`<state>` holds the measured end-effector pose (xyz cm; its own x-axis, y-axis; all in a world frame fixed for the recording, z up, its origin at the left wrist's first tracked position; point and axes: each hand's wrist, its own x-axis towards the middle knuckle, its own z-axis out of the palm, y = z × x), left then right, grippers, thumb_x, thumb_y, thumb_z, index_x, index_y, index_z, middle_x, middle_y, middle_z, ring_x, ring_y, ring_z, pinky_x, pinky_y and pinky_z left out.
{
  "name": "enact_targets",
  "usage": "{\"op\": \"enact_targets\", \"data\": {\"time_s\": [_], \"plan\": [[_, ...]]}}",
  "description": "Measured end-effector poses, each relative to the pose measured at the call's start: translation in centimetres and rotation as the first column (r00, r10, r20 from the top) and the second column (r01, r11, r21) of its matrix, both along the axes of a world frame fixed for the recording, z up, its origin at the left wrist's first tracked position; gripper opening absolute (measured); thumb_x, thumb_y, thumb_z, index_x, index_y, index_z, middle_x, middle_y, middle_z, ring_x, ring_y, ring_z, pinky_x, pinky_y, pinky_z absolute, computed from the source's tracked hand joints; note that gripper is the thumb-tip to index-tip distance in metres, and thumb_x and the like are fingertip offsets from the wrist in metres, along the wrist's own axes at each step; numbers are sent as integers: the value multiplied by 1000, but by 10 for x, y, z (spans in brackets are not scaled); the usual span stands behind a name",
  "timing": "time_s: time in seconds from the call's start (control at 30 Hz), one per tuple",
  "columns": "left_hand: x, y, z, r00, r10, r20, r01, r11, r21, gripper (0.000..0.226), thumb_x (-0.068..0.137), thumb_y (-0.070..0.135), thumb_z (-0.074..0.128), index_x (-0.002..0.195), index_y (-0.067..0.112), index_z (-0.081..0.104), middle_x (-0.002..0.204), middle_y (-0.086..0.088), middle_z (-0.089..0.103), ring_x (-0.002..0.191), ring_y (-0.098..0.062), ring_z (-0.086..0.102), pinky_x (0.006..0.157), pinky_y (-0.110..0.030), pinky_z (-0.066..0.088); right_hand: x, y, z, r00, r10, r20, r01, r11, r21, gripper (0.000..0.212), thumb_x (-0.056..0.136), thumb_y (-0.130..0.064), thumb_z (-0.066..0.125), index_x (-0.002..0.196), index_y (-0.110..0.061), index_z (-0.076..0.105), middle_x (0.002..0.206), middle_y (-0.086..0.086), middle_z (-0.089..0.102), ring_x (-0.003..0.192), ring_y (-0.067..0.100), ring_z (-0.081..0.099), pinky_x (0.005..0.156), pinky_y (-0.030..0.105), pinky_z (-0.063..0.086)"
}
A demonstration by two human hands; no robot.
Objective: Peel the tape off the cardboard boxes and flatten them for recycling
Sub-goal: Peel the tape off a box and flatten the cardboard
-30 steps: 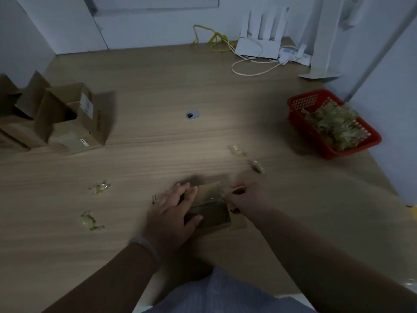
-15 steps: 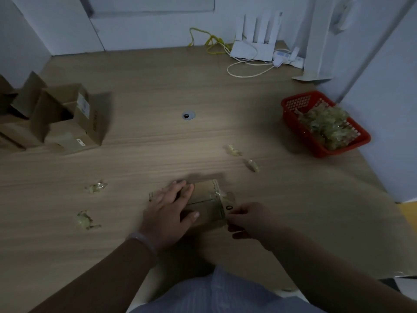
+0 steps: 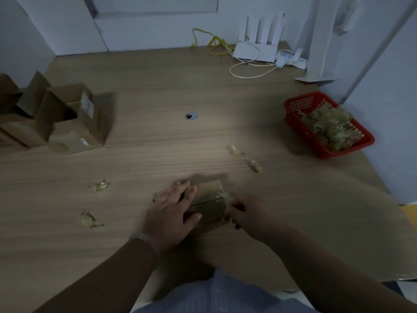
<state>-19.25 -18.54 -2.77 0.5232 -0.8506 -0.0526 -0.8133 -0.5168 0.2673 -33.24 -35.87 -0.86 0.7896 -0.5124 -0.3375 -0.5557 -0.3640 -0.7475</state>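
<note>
Pulling the right hand (image 3: 246, 211) back since the earlier frame from the far corner of the cardboard box (image 3: 208, 199) to its right end, pinching crumpled tape (image 3: 226, 196) there, pressing the flat-fingered left hand (image 3: 171, 211) on its left half, keeping its long axis crosswise on the near worktop (image 3: 158, 143).

A second ago my right hand (image 3: 248, 211) was pinching at the far right corner of the box (image 3: 207, 199). Since then it has drawn toward me along the box's right edge. Half a second back it was at the near right corner, a little clear of the box, and now it has closed in against the right side with the fingers curled. The tape (image 3: 226, 196) has come up with it. What lay flat at that corner is now a crumpled, glossy bunch at my fingertips.
</note>
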Motion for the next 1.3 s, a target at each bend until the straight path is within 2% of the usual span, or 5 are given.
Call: {"op": "enact_targets", "data": {"time_s": [0.13,0.33,0.57,0.7,1.3], "plan": [[0,0,2,1000,-11,-4,11,1000,-12,68,89,52,52,147,23,32,155,-3,27,145,-22,20,117,-42,16,11,-1,-4,999,-19,51,25,993,-117,35,86,-19,65,56,-27,50,55,-10,50,53,0,47,50,14,35],[0,-1,2,1000,-16,-13,16,999,-28,71,85,56,46,146,21,36,154,-4,29,144,-24,24,116,-45,18,15,3,-16,987,0,163,50,951,-306,24,84,-16,64,69,-25,48,76,-7,48,70,15,51,64,32,40],[0,0,1,1000,2,-22,-3,999,-37,70,83,55,47,144,21,39,153,-5,33,142,-26,28,117,-44,19,20,-13,-9,988,-125,88,136,983,-121,32,73,-24,77,101,-28,63,84,-4,69,78,15,65,73,32,54],[0,0,2,1000,9,-22,-9,1000,-30,71,84,56,45,145,21,38,153,-5,33,142,-26,28,118,-43,16,19,-13,0,1000,26,-11,-28,980,-199,27,82,-29,70,57,-34,59,63,-11,63,62,1,57,55,23,46],[0,-1,4,999,-9,-53,8,1000,-11,50,85,55,45,133,42,50,154,-7,30,142,-29,26,115,-45,19,39,4,21,961,272,40,-252,930,-268,10,90,-21,61,84,-16,67,80,0,64,76,14,55,60,24,31]]}}
